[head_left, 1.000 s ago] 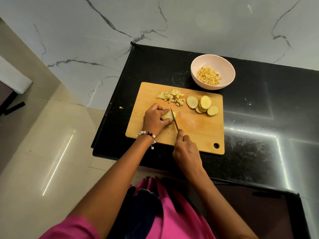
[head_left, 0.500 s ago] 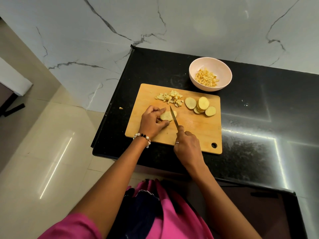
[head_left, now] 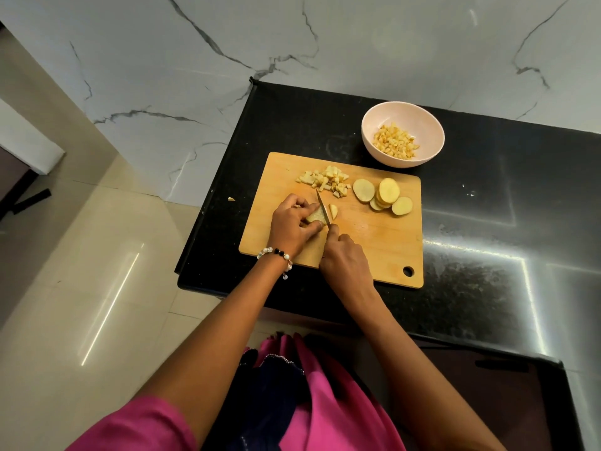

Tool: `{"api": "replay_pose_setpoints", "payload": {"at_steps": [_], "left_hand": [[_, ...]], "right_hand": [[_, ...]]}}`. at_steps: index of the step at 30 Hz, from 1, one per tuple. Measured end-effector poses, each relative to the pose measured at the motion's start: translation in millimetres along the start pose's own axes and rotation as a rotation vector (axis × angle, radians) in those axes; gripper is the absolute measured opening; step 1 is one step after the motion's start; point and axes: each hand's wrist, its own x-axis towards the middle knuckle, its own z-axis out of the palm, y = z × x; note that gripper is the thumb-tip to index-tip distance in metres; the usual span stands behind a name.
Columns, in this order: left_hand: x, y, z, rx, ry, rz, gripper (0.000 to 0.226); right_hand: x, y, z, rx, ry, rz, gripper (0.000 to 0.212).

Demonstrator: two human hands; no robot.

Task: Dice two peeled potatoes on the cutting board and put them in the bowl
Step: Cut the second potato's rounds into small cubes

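Observation:
On the wooden cutting board [head_left: 380,242], my left hand [head_left: 294,224] pins a potato slice [head_left: 314,216] flat. My right hand [head_left: 346,263] grips a knife [head_left: 322,208], its blade down through that slice. A thin cut strip [head_left: 333,211] lies just right of the blade. A pile of diced potato [head_left: 327,181] sits at the board's far edge. Several round potato slices [head_left: 383,196] lie stacked to the right of it. The pale pink bowl [head_left: 429,125] beyond the board holds more dice [head_left: 395,140].
The board lies on a black granite counter [head_left: 487,229] whose left and near edges are close by. A stray potato bit [head_left: 231,199] sits at the counter's left edge. White marble wall behind, beige floor tiles to the left.
The knife has come down through the held slice, splitting off a strip on its right. My left hand shifted slightly on the slice.

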Motion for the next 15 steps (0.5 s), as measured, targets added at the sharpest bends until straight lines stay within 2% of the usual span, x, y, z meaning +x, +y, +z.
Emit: {"api": "replay_pose_setpoints", "payload": {"at_steps": [7,15], "left_hand": [[-2.0,-1.5,2.0,-0.004,0.022,-0.002,0.045],[-3.6,-2.1,-2.6,-0.022,-0.001,-0.025,0.051]], "right_hand": [[-48.5,5.0,6.2,0.022,-0.023,0.01,0.056],[-14.7,13.8,-8.5,0.056,-0.016,0.054,0.055]]}}
